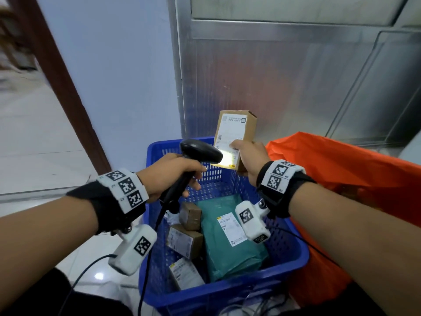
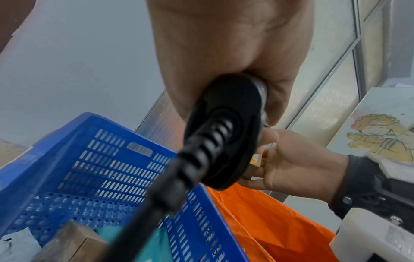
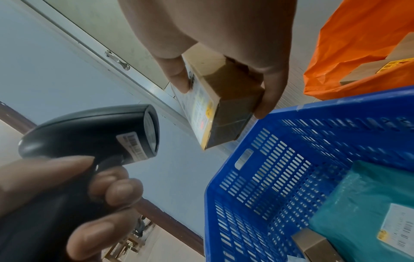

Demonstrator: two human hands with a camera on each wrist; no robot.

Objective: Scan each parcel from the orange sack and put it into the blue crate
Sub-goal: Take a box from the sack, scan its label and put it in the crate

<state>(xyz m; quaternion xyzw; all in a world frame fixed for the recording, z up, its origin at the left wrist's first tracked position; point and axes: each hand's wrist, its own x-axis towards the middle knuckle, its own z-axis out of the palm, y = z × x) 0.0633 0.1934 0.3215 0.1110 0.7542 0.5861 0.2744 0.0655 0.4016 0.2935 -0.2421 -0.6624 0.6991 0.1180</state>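
Note:
My right hand (image 1: 247, 156) pinches a small brown cardboard parcel (image 1: 234, 137) upright above the far edge of the blue crate (image 1: 293, 254), thumb on its white label. In the right wrist view the parcel (image 3: 226, 104) sits between thumb and fingers. My left hand (image 1: 173, 174) grips a black handheld scanner (image 1: 200, 151), whose head points at the label's lower part, where a bright patch of light falls. The scanner (image 3: 94, 131) is close to the parcel, not touching. The orange sack (image 1: 341, 174) stands open to the right of the crate.
Inside the crate lie a teal mailer (image 1: 230, 242) with a white label and three small boxes (image 1: 190, 215). The scanner's cable (image 1: 150, 254) hangs into the crate. A metal door (image 1: 273, 76) and pale wall stand behind; tiled floor lies left. Another box (image 3: 380, 65) shows in the sack.

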